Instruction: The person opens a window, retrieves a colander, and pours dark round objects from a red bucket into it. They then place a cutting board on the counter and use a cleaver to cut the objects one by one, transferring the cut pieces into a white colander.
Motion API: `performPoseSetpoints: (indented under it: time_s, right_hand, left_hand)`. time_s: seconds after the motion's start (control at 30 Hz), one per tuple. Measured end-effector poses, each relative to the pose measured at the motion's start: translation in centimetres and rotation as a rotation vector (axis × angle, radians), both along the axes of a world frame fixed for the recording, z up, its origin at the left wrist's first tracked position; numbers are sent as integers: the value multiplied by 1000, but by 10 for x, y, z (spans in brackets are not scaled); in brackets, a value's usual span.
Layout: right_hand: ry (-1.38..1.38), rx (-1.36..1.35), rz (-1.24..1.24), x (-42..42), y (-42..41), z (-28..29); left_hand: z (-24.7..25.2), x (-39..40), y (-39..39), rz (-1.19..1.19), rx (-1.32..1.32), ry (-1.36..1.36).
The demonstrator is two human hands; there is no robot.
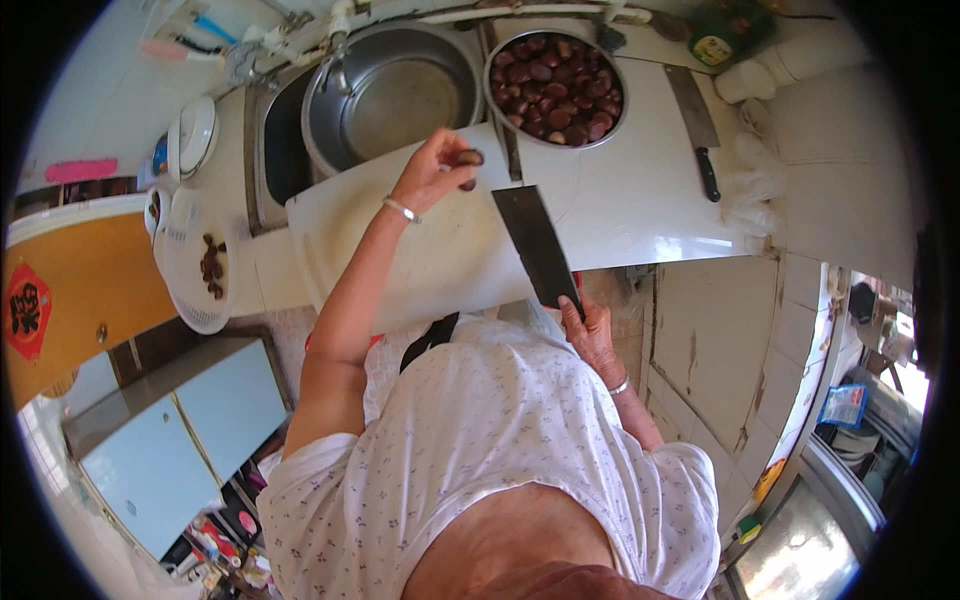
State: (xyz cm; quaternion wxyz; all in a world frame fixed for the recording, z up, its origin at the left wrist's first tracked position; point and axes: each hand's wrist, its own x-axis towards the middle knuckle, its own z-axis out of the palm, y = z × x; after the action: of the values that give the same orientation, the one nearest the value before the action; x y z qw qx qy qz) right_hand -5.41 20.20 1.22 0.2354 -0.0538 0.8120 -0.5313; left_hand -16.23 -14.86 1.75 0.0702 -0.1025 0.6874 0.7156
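Observation:
Brown chestnuts, seemingly two, are pinched in the fingers of my left hand, raised over the far right part of a white cutting board. My right hand grips the handle end of a wide, dark-bladed cleaver. Its blade points away from me, over the board's right edge. Beyond the board stands a round metal bowl filled with chestnuts. To the left, several brown chestnuts lie in a white plastic colander.
A big metal basin sits in the sink under a faucet. A second cleaver with a black handle lies on the right of the white countertop. White dishes stand at the left; a green bottle is at the back right.

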Motion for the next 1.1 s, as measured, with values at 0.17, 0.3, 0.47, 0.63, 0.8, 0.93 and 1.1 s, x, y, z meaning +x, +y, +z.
performPoseSetpoints:
  time_s: [0.17,0.3,0.47,0.63,0.8,0.93,1.1]
  right_hand:
    - [-135,-11,-15,3,-1,-4]
    - [-137,-36,19,-5,-8,-3]
    - [-85,-35,41,-8,-15,-6]
    - [-76,13,25,-9,-15,-2]
    - [-27,23,11,-4,-6,-8]
    - [-91,0,-66,3,-3,-9]
    - [-153,-15,-114,7,-2,-1]
  left_hand:
    - [-67,93,8,197,-740,259]
    - [-79,98,23,395,-741,292]
    - [-66,79,20,431,-800,284]
    - [-67,65,28,109,-1351,365]
    - [-34,76,36,-15,-1273,350]
    - [-15,33,40,87,-1101,580]
    - [19,-74,96,-103,-844,702]
